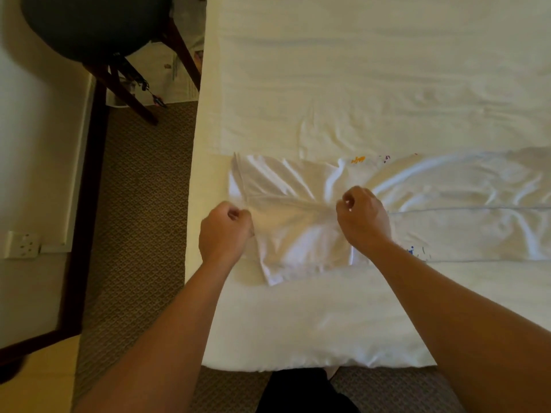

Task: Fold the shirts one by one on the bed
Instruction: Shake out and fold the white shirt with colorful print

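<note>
A white shirt point(298, 204) with small orange, purple and blue prints lies flat across the bed point(357, 84), stretching to the right edge of the view. Its left part is folded over into a creased panel. My left hand point(225, 234) pinches the shirt's left edge with curled fingers. Near the middle of the cloth, my right hand point(362, 219) grips a bunched fold. Both forearms reach in from the bottom.
The bed's left edge runs down the middle-left, with patterned brown carpet point(143, 204) beside it. A dark chair point(95, 28) with wooden legs stands at the upper left, papers under it. A wall socket point(22, 244) sits on the left wall. Dark clothing point(298, 391) shows at the bottom.
</note>
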{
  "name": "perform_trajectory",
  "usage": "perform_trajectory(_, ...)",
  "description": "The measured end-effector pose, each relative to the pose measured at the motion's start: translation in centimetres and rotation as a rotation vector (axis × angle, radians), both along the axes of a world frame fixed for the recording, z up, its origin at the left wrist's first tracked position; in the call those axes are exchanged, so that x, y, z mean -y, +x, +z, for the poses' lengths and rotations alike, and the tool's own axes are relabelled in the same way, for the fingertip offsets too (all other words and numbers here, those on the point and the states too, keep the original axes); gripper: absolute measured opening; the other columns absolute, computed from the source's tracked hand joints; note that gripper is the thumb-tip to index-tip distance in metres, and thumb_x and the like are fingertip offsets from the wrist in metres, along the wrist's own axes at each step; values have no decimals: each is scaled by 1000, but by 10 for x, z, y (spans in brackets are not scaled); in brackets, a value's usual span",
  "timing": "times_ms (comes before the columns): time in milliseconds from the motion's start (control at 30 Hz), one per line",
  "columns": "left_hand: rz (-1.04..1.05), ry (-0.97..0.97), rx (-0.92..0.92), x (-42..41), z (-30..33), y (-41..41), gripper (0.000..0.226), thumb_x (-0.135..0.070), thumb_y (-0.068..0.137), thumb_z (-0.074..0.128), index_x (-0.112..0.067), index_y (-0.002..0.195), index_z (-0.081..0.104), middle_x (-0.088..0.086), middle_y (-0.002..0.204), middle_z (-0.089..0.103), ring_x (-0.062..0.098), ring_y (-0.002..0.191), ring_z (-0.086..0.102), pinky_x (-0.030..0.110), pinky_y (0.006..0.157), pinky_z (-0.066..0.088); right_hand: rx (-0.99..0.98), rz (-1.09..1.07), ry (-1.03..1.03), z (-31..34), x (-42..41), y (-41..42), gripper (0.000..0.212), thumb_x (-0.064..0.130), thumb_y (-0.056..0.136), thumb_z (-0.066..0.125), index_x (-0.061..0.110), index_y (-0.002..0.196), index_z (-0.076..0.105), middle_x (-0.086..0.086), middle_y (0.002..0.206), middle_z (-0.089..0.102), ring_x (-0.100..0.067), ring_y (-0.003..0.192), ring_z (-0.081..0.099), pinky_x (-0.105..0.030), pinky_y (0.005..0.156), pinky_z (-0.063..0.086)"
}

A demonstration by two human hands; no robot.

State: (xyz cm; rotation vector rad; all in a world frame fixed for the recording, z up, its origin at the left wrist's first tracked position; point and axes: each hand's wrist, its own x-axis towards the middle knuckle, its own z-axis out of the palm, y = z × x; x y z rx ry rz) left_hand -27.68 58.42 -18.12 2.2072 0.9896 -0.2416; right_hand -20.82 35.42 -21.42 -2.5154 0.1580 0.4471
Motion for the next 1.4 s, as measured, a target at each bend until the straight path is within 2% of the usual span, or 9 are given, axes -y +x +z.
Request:
perform_trajectory(133, 27, -37, 140, -26, -15, 56, 9, -23, 92, 58, -22, 98, 65, -7, 92, 63, 18, 87, 59, 27, 63, 39, 45, 91, 49, -6, -22, 50, 28, 21, 103, 46, 12, 122, 64, -7, 125, 59, -28, 109, 58, -32, 85, 41)
perform_trajectory(367, -99, -60, 18, -53, -49, 112, 58, -51, 96, 56, -23, 146, 45, 5, 140, 50, 30, 133, 41, 47, 105, 40, -25, 288, -112, -23, -34, 101, 36, 20, 104, 44, 18, 138, 56, -3, 140, 47, -30, 119, 55, -40, 93, 48)
perform_trajectory(600, -100, -106, 94, -72, -66, 129, 12, -32, 95, 66, -21, 91, 63, -8, 85, 62, 25, 90, 64, 35, 76, 50, -51, 238, -138, -39, -27, 125, 22, 28, 105, 45, 15, 106, 63, -1, 103, 52, -24, 96, 54, -35, 75, 39)
perform_trajectory(733, -45, 57, 106, -61, -63, 129, 23, -25, 100, 55, -18, 120, 62, 3, 115, 62, 27, 107, 60, 36, 81, 45, 107, 257, -255, -44, -33, 119, 26, 26, 105, 43, 11, 110, 65, -8, 113, 53, -29, 103, 52, -42, 78, 45)
perform_trajectory(900, -694, 429, 225, -28, -67, 98, 55, -47, 95, 45, -16, 141, 52, 11, 145, 52, 36, 129, 49, 50, 100, 41, 460, 337, -198, -46, -51, 65, 32, 32, 98, 48, 11, 113, 66, -12, 123, 59, -36, 103, 54, -48, 81, 47)
perform_trajectory(1000, -940, 445, -9, -40, -83, 88, 72, -65, 98, 21, -25, 158, 27, 8, 168, 19, 33, 153, 20, 54, 117, 24, 351, 572, -249, -62, -48, 31, 51, 47, 101, 39, 18, 138, 58, -13, 149, 49, -37, 128, 49, -48, 99, 41)
perform_trajectory(1167, -988, 418, -117, -69, -96, 91, 73, -69, 100, 14, -34, 162, -4, -4, 170, -14, 16, 157, -7, 52, 123, 4, 134, 631, -362, -75, -37, 20, 66, 62, 99, 23, 38, 159, 18, -2, 170, 6, -28, 154, 14, -50, 118, 19)
perform_trajectory(1300, -954, 428, -132, -62, -90, 90, 71, -65, 102, 21, -32, 162, 3, -1, 171, -8, 19, 157, -4, 53, 122, 5, 210, 530, -341, -63, -45, 8, 63, 56, 97, 37, 22, 150, 41, -13, 160, 30, -35, 140, 33, -50, 106, 27)
perform_trajectory(1400, -913, 483, -1, -55, -78, 85, 61, -52, 101, 45, -20, 152, 38, 12, 164, 25, 31, 151, 23, 53, 112, 24, 359, 577, -164, -46, -55, -12, 43, 51, 89, 51, 14, 106, 62, -12, 109, 60, -35, 95, 56, -44, 79, 41)
